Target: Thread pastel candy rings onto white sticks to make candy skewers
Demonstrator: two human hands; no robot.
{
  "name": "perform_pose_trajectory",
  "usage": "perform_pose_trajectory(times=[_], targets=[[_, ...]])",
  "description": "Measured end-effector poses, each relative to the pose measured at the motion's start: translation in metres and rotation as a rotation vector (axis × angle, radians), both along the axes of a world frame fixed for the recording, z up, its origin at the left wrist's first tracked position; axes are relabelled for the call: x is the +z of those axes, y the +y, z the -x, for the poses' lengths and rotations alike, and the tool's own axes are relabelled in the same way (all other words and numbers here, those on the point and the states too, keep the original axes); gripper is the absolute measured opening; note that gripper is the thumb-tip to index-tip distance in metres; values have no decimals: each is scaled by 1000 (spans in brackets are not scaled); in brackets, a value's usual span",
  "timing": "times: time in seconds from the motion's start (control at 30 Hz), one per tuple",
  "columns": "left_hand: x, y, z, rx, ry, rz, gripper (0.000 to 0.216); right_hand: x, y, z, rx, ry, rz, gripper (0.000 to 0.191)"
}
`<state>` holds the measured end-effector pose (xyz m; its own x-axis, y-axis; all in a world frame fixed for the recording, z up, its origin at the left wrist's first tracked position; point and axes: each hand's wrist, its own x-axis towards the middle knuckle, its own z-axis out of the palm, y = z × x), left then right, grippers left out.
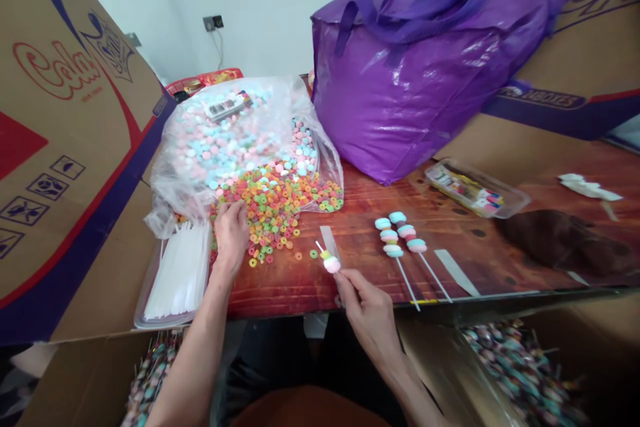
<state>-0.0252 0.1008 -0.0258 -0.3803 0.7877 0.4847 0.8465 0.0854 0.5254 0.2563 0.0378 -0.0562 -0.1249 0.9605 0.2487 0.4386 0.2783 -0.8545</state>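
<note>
The reddish-brown wooden table [355,197] carries loose candy rings [273,210] around the left fingers [239,209], a tub of white sticks [177,270] left of them and a clear bag of pastel sweets [215,147] beyond. Right of the right fingers [356,277] lie two candy skewers [393,251], a pale strip [456,272] and a plastic box [477,193].

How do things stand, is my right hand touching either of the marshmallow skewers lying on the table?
Apart. The head view shows bare reddish table between your right hand and both marshmallow skewers.
</note>
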Motion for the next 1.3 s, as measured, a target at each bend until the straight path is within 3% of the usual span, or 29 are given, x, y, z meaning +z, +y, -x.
perform_pose_trajectory(times=[0.27, 0.4, 0.57, 0.67, 0.77, 0.9, 1.0, 1.3], targets=[[21, 93, -21, -107, 189, 238, 30, -2, 2, -1, 15, -2, -21, 30], [27, 142, -33, -249, 336, 385, 31, -1, 4, -1, 22, 9, -24, 29], [31, 174, -38, -268, 352, 468, 22, 3, 5, -1, 22, 31, -9, 28], [34, 166, -45, -238, 292, 414, 28, 7, 3, -1, 6, 65, 50, 29], [28, 133, -66, -353, 188, 259, 24, 12, 3, -2, -50, 112, 96, 29], [1, 72, -104, -619, 174, 211, 20, 15, 6, -7, -122, 93, 95, 30], [-18, 44, -118, -699, 146, 242, 19, 15, 7, -13, -146, 68, 94, 31], [-27, 34, -101, -725, -304, 329, 12, 15, 4, -17, -155, 60, 85, 30]])
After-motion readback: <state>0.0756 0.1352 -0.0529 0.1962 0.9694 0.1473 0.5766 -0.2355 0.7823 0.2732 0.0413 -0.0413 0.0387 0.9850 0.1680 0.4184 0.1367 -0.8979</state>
